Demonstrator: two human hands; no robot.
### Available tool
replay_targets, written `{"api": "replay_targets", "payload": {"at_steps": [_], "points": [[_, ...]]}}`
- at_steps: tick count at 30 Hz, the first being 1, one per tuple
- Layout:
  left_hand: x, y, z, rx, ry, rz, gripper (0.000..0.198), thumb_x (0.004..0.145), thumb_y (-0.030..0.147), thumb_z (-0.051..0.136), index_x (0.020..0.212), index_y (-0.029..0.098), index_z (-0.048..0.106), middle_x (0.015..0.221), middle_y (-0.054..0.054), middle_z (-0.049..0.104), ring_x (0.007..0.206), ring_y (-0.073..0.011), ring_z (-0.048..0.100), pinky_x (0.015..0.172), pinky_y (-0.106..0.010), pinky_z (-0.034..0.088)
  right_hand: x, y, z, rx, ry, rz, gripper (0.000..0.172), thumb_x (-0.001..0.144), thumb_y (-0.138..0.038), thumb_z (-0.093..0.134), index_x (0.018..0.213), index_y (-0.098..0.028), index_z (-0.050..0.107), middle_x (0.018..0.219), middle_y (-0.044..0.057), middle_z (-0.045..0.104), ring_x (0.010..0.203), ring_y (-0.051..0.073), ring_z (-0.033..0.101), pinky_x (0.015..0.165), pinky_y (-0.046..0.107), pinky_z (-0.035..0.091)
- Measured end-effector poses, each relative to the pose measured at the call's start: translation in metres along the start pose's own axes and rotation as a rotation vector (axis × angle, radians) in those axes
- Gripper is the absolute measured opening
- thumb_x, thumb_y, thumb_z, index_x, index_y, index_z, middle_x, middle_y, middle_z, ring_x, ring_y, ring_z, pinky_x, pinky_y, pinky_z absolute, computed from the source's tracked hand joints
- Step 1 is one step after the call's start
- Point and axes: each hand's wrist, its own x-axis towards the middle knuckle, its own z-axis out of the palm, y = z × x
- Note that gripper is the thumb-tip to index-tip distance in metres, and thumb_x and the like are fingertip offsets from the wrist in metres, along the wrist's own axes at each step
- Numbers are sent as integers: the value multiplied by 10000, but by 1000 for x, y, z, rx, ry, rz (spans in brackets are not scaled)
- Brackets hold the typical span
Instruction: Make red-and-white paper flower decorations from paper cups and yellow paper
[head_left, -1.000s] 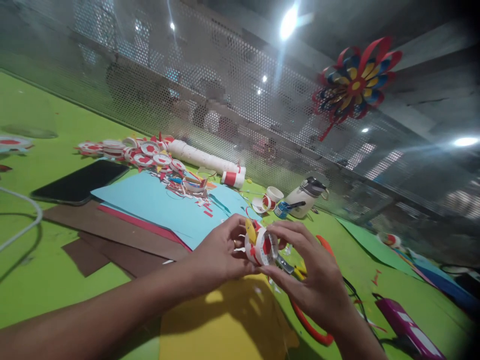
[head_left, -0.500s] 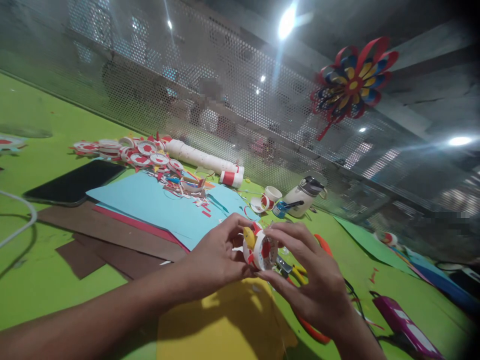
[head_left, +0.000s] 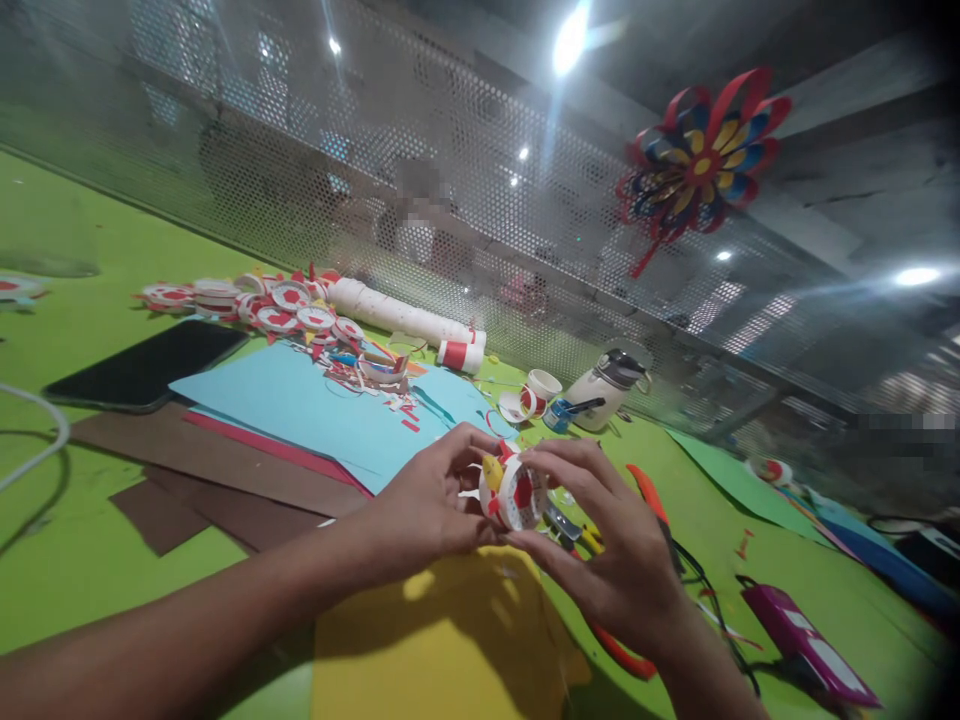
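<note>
A small round paper-cup craft piece (head_left: 525, 495), white with a red shape on its face and yellow and red bits on its side, is held between my two hands. My left hand (head_left: 431, 500) grips its left side, fingers curled behind it and partly hidden. With thumb and fingers, my right hand (head_left: 615, 550) spans the face's rim at top and bottom. Below lies a yellow sheet (head_left: 435, 640). Behind my right hand, orange-handled scissors (head_left: 646, 500) show in part.
Several similar paper pieces (head_left: 285, 305) are heaped at the back left beside a stack of white cups (head_left: 397, 312). Blue paper (head_left: 277, 385) with scraps, a black phone (head_left: 146, 365), a bottle (head_left: 606, 388) and a purple box (head_left: 806, 640) lie around. A perforated screen (head_left: 480, 150) closes the back.
The craft piece has turned slightly, so its red-marked face shows more fully. Both hands keep their hold on it, and the view has shifted a little.
</note>
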Motion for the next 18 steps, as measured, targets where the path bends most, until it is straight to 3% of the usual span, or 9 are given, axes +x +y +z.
{"api": "replay_targets", "payload": {"at_steps": [8,12,18], "points": [[2,4,0,14,59,-80,528,553,180,797,949,206,449,850,5,561,736,-124,537,647,-261,427,5,4,2,47,-50,27,444,818,-254,660,1230,-215,501,1144,99,550,1073,237,523,878,424,487],[2,9,-2,40,22,-178,470,577,193,794,909,191,463,848,-13,593,749,-147,568,640,-270,427,6,8,3,87,-63,47,428,807,-278,677,1202,-198,532,1121,95,563,1038,220,540,849,393,493],[2,12,-6,-44,21,-253,447,607,164,793,976,172,540,871,-34,632,812,-161,612,784,-341,470,7,12,-1,174,-119,131,327,872,-269,596,1186,-187,571,1092,87,593,948,179,575,820,358,503]]}}
